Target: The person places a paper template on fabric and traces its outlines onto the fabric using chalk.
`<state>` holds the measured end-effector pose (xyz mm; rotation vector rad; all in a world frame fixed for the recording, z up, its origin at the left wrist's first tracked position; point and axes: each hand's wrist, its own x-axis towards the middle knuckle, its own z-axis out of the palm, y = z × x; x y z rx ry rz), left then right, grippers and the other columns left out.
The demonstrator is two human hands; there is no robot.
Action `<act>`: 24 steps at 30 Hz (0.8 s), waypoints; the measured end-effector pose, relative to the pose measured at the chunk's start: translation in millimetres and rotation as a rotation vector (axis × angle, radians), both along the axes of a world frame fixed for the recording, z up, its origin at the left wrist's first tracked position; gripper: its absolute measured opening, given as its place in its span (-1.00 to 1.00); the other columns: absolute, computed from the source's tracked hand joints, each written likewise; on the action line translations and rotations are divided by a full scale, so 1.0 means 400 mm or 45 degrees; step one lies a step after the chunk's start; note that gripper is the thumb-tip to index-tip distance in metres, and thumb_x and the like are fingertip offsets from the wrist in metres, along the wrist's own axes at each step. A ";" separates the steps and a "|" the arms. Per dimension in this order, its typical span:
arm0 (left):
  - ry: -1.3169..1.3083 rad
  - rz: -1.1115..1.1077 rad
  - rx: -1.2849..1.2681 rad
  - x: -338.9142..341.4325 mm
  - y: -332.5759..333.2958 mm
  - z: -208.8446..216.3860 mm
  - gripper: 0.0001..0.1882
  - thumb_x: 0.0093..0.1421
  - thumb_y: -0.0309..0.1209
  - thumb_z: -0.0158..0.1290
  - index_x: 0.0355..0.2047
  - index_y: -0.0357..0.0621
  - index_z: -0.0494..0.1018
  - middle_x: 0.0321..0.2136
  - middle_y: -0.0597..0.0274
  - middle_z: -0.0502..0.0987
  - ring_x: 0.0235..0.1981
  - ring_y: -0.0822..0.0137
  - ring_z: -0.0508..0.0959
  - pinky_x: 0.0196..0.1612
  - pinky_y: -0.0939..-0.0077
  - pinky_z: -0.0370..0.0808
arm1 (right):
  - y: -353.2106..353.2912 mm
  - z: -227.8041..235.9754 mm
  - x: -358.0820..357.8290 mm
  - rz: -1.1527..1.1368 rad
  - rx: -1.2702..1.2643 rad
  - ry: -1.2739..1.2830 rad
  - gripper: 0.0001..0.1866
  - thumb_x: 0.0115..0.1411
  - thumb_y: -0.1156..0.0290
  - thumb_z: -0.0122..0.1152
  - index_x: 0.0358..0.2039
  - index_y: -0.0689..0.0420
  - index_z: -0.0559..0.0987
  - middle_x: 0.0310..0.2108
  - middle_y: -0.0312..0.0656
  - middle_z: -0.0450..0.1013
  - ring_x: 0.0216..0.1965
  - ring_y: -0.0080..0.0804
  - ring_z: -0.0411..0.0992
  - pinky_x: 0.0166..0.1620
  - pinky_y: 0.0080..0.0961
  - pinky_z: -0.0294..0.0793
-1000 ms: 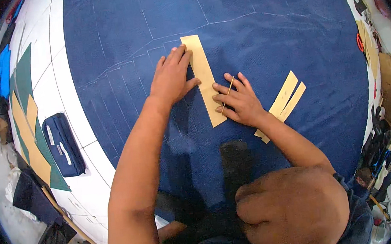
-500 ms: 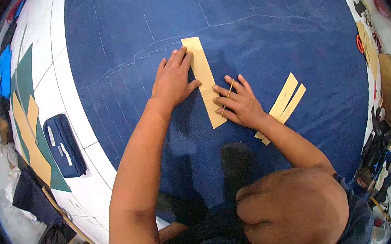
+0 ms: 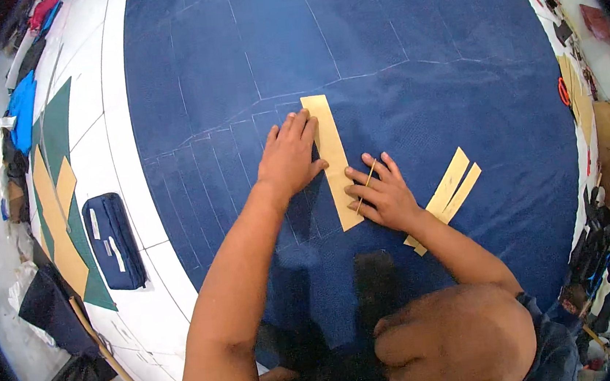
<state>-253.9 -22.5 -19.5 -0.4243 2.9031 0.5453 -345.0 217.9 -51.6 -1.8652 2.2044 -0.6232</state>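
Observation:
A long yellow card strip (image 3: 332, 166) lies on dark blue cloth (image 3: 473, 101) marked with pale lines. My left hand (image 3: 291, 151) rests flat along its left edge, fingertips at the upper end and thumb lower down, fingers out. On the strip's lower right side is my right hand (image 3: 386, 196), its fingers partly spread and touching the edge. A thin yellowish stick-like piece (image 3: 367, 184) crosses those fingers and is held in that hand; its exact kind is unclear. Two narrower yellow card strips (image 3: 451, 184) lie to the right, partly beneath my right forearm.
Left of the cloth, a dark blue zipped pouch (image 3: 115, 242) sits on white tiles (image 3: 123, 127). Further left are yellow card pieces (image 3: 58, 214) on a green sheet (image 3: 100, 291). Orange-handled scissors (image 3: 563, 90) and clutter line the right side. My bent knee (image 3: 459, 337) is at the front.
The whole view has shifted, so the scene appears lower and slightly to the right. Both hands keep their places on the card strip, which stays in line with the marks on the cloth.

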 end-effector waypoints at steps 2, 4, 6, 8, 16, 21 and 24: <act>-0.003 0.005 0.001 -0.003 -0.001 0.004 -0.07 0.05 -0.11 0.34 0.34 -0.17 0.17 0.36 -0.02 0.19 0.39 -0.07 0.19 0.37 -0.07 0.21 | -0.001 0.003 -0.002 0.005 0.045 -0.018 -0.65 0.17 0.10 0.31 -0.05 -0.12 0.62 0.24 -0.35 0.40 0.38 -0.03 0.15 0.39 0.21 -0.02; -0.010 0.010 0.003 -0.009 0.002 0.007 -0.06 0.05 -0.11 0.34 0.34 -0.16 0.16 0.36 -0.01 0.18 0.39 -0.06 0.19 0.37 -0.07 0.21 | 0.002 -0.008 0.001 0.002 0.022 -0.015 -0.65 0.17 0.10 0.31 -0.04 -0.12 0.61 0.24 -0.35 0.39 0.38 -0.03 0.14 0.38 0.21 -0.02; -0.085 0.013 0.001 -0.019 0.006 0.010 -0.05 0.04 -0.11 0.35 0.35 -0.16 0.15 0.37 -0.01 0.17 0.39 -0.06 0.18 0.37 -0.06 0.21 | 0.003 -0.009 -0.001 -0.005 -0.001 -0.010 -0.64 0.18 0.10 0.31 -0.03 -0.12 0.61 0.25 -0.34 0.39 0.38 -0.03 0.14 0.38 0.21 -0.02; -0.061 0.018 0.006 -0.016 0.006 0.006 -0.04 0.04 -0.12 0.35 0.36 -0.16 0.14 0.37 -0.01 0.16 0.40 -0.07 0.17 0.37 -0.07 0.20 | 0.003 -0.005 -0.001 0.001 0.027 -0.015 -0.64 0.18 0.11 0.31 -0.02 -0.12 0.60 0.26 -0.34 0.38 0.39 -0.04 0.14 0.38 0.21 -0.02; -0.009 0.028 0.041 -0.006 0.003 -0.001 -0.04 0.04 -0.13 0.35 0.36 -0.17 0.13 0.39 -0.04 0.13 0.40 -0.10 0.15 0.37 -0.11 0.19 | -0.002 0.005 -0.001 -0.006 0.049 -0.031 -0.65 0.18 0.12 0.31 -0.03 -0.12 0.61 0.25 -0.34 0.38 0.38 -0.04 0.14 0.38 0.20 -0.02; 0.006 0.058 0.092 -0.011 0.015 -0.001 -0.04 0.03 -0.18 0.36 0.36 -0.19 0.13 0.38 -0.04 0.13 0.41 -0.11 0.14 0.38 -0.13 0.18 | 0.002 0.006 -0.004 -0.014 0.064 -0.054 -0.67 0.19 0.12 0.30 -0.05 -0.10 0.62 0.24 -0.33 0.40 0.37 -0.04 0.15 0.38 0.22 -0.03; 0.047 0.065 0.104 -0.007 0.015 -0.008 -0.04 0.03 -0.20 0.37 0.36 -0.20 0.13 0.38 -0.04 0.13 0.41 -0.10 0.13 0.38 -0.14 0.17 | 0.001 0.009 -0.003 -0.013 0.054 -0.052 -0.68 0.20 0.12 0.29 -0.06 -0.10 0.62 0.24 -0.33 0.40 0.37 -0.04 0.14 0.39 0.21 -0.04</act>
